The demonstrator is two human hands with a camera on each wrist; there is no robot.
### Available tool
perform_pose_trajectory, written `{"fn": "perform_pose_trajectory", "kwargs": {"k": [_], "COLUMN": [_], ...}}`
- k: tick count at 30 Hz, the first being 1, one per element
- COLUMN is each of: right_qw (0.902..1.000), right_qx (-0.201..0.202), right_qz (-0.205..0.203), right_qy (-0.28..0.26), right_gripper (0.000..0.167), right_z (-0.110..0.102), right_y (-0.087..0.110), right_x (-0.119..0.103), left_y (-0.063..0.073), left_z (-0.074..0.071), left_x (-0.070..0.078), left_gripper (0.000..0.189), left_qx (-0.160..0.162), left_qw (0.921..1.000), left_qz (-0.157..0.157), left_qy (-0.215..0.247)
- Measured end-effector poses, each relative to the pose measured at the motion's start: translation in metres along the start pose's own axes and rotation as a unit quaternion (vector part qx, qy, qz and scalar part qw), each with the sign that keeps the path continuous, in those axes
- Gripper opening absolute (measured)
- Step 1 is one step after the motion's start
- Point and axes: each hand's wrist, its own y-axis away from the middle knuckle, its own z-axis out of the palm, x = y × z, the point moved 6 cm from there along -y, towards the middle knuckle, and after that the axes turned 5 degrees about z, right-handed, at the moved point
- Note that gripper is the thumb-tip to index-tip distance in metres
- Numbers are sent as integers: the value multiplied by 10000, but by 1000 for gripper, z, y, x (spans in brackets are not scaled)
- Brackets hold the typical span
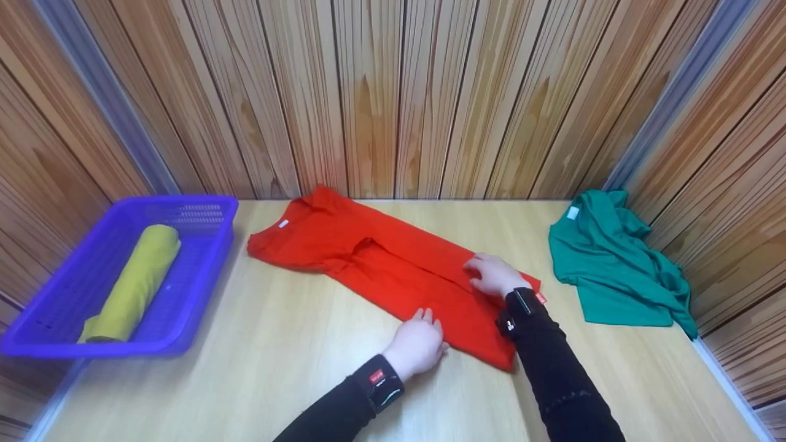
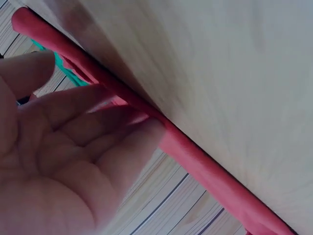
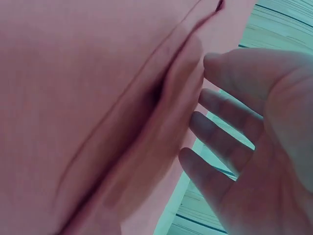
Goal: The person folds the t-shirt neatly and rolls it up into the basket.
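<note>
A red shirt (image 1: pixel 393 258) lies folded into a long strip, slanting across the table from its collar at the back left to its hem at the front right. At its near edge, my left hand (image 1: pixel 417 344) touches the cloth with extended fingers; the left wrist view shows these fingertips (image 2: pixel 154 129) against the red edge. My right hand (image 1: pixel 494 274) rests over the upper part near the hem, its fingers spread and slightly bent. Between the hands, a folded-over layer leaves a long open crease, seen close beside the right fingers (image 3: pixel 215 132) in the right wrist view.
At the left stands a purple plastic basket (image 1: pixel 212 288) with a rolled yellow cloth (image 1: pixel 138 279) inside. A crumpled green shirt (image 1: pixel 614 264) lies at the right against the wall. Wood-patterned walls (image 1: pixel 374 98) close off the back and both sides of the table (image 1: pixel 264 344).
</note>
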Motion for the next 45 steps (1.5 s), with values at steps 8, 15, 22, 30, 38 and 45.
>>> {"fn": "perform_pose_trajectory", "kwargs": {"k": [8, 15, 22, 30, 38, 45], "right_qw": [9996, 9975, 9920, 9836, 9781, 9797], "right_qx": [169, 382, 658, 561, 195, -284], "right_qz": [-125, -535, -994, -1639, -2062, -1986], "right_qy": [162, 273, 407, 505, 227, -49], "right_gripper": [29, 24, 20, 8, 7, 4], "right_z": [0, 4, 11, 18, 26, 26], "right_y": [4, 17, 34, 46, 46, 41], "right_x": [3, -5, -24, -52, -70, -70], "left_y": [-11, -12, -14, -13, -8, -3], "left_z": [8, 5, 6, 1, -4, -3], "left_x": [-16, -51, -76, -97, -113, -118], "left_gripper": [60, 65, 72, 68, 60, 61], "left_qx": [-400, -305, -428, -264, -307, -273], "left_qw": [9955, 9923, 9887, 9936, 9953, 9943], "left_qz": [-750, -1197, -1437, -1046, -512, -505], "left_qy": [-413, -98, 71, 340, 760, 901]}}
